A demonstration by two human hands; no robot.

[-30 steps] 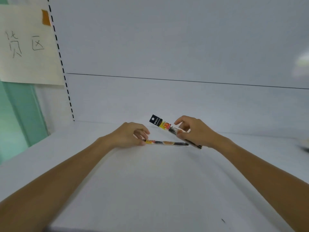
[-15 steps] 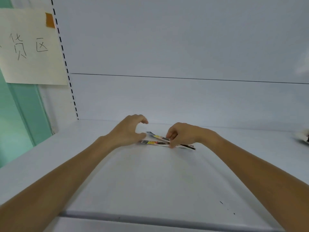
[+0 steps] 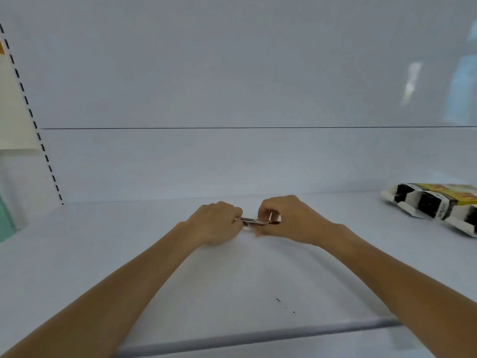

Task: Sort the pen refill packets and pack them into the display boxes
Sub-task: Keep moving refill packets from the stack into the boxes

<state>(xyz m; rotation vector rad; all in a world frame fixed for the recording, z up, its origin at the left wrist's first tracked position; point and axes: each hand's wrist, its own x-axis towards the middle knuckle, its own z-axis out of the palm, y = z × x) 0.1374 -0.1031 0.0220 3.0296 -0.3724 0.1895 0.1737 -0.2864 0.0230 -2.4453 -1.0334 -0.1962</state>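
— Both hands have drawn closer together than half a second back, haven't they?
— Yes, and the pen refill packets (image 3: 254,221), which lay crossed, are now gathered into one thin flat stack between them. The view has also swung right, so the paper sheet (image 3: 10,112) is nearly off the left edge.
— Start nearest. What is at the front?
— The grey front rail (image 3: 258,337) of the white shelf (image 3: 103,254), then a few dark specks (image 3: 278,299) on the surface between the two forearms.
— And the hands?
— The left hand (image 3: 216,223) has its fingers curled round the left end of the stack. The right hand (image 3: 291,220) pinches the right end between thumb and bent fingers. The stack is level, either just above the shelf or on it; I cannot tell which.
— How many packets?
— Too thin and blurred to count.
— Further back?
— The display boxes (image 3: 433,205) lie on the shelf at far right, well apart from the hands. They are black and white with yellow print, and the frame edge cuts them off. Behind everything stands the pale back panel (image 3: 232,73) with a dark horizontal seam (image 3: 232,128), and a slotted upright (image 3: 25,99) at the left.
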